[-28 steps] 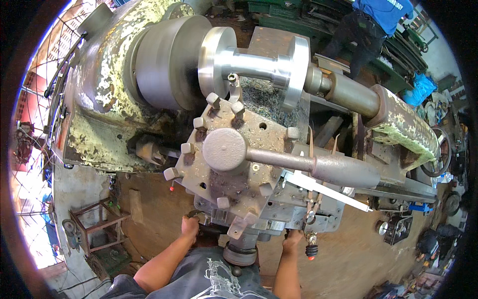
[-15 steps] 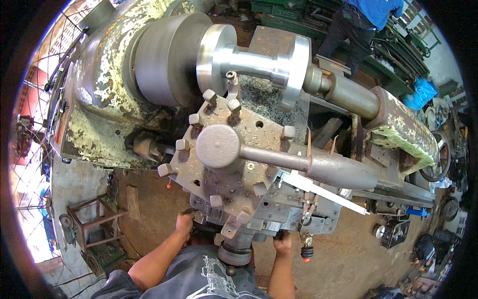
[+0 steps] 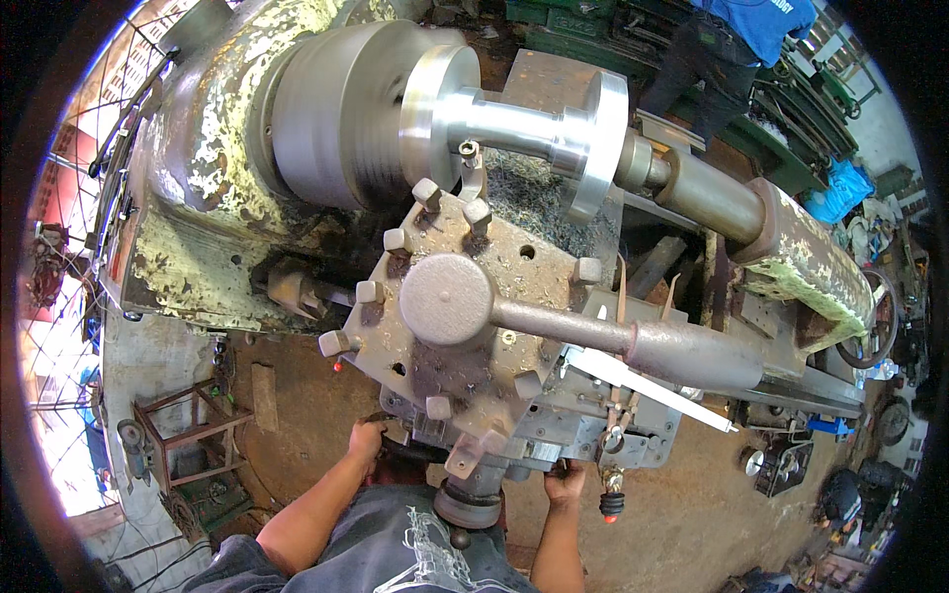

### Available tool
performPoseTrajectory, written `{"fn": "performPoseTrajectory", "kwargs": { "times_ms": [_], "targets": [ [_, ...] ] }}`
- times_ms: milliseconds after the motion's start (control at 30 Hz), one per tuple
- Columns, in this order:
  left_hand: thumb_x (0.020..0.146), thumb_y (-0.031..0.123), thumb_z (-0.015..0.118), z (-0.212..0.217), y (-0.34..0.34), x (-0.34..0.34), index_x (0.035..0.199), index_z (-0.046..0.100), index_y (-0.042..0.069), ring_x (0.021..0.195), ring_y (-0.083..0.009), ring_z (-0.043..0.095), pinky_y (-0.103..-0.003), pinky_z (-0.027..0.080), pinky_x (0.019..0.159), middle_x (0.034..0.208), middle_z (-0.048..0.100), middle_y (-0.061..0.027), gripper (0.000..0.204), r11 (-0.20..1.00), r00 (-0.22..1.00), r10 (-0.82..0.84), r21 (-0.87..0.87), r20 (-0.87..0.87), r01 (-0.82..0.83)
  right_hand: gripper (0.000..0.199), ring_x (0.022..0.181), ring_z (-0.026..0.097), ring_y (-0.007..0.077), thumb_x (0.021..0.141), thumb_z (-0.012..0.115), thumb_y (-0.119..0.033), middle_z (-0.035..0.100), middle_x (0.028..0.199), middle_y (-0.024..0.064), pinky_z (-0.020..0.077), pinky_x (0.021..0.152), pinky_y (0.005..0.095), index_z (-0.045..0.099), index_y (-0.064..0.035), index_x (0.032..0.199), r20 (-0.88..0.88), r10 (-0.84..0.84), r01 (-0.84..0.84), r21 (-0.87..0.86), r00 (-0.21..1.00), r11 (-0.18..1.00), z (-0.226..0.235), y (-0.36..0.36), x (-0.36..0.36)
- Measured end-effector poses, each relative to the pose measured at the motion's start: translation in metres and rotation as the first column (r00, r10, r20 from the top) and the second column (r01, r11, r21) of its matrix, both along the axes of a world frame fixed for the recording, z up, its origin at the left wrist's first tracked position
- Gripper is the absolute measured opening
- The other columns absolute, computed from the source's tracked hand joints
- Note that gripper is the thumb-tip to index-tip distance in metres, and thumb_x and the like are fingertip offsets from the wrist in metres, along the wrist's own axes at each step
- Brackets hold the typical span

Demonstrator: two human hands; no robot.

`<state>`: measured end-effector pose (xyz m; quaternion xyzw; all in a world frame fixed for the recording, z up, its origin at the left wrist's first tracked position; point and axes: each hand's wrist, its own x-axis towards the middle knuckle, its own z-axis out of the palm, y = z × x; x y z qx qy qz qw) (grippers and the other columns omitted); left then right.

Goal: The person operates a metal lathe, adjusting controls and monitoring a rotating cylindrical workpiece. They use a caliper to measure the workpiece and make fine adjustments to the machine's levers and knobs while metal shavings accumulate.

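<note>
My left hand is closed round the rim or grip of a dark handwheel at the front of a lathe carriage. My right hand is raised under the carriage's right part, its fingers curled on something hidden there. Above them sits a tool post with several square-headed bolts and a long, thick lever. Its cutting tool points at a shiny flanged metal shaft, close to the left flange. A large chuck, blurred by spinning, carries the shaft. The tailstock supports its right end.
A white, caliper-like straight tool lies on the carriage under the lever. Metal chips cover the area below the shaft. A person in blue stands behind the lathe. A rusty metal frame stands at the left.
The lathe appears slightly further right in the picture, as the view has shifted a little. The chuck's blurred surface looks different. Both hands keep their grips in nearly the same places.
</note>
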<state>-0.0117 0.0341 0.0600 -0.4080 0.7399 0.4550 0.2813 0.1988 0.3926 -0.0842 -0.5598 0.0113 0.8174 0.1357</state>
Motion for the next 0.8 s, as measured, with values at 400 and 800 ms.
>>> {"fn": "performPoseTrajectory", "kwargs": {
  "times_ms": [400, 800],
  "targets": [
    [0.081, 0.018, 0.059, 0.012, -0.003, -0.009, 0.098, 0.060, -0.003, 0.047, -0.0194, 0.048, -0.036, 0.038, 0.042, 0.068, 0.055, -0.0082, 0.027, 0.996, 0.998, -0.037, 0.089, 0.043, 0.033, 0.040, 0.112, 0.058, 0.0292, 0.099, 0.046, -0.037, 0.063, 0.127, 0.0045, 0.0458, 0.093, 0.0459, 0.059, -0.0117, 0.127, -0.173, 0.233, -0.205, 0.165, 0.957, 0.965, -0.035, 0.003, 0.016],
    [0.089, 0.013, 0.061, 0.001, 0.017, 0.032, 0.121, 0.034, 0.010, 0.061, -0.0173, 0.057, -0.029, 0.046, 0.040, 0.093, 0.058, -0.0118, 0.042, 0.987, 0.965, -0.026, 0.145, -0.262, 0.066, 0.051, 0.118, 0.055, 0.0312, 0.083, 0.069, -0.011, 0.059, 0.131, 0.0087, 0.0442, 0.101, 0.0403, 0.053, -0.0043, 0.131, -0.034, 0.522, -0.449, 0.463, 0.853, 0.764, -0.056, 0.007, 0.039]
  ]
}}
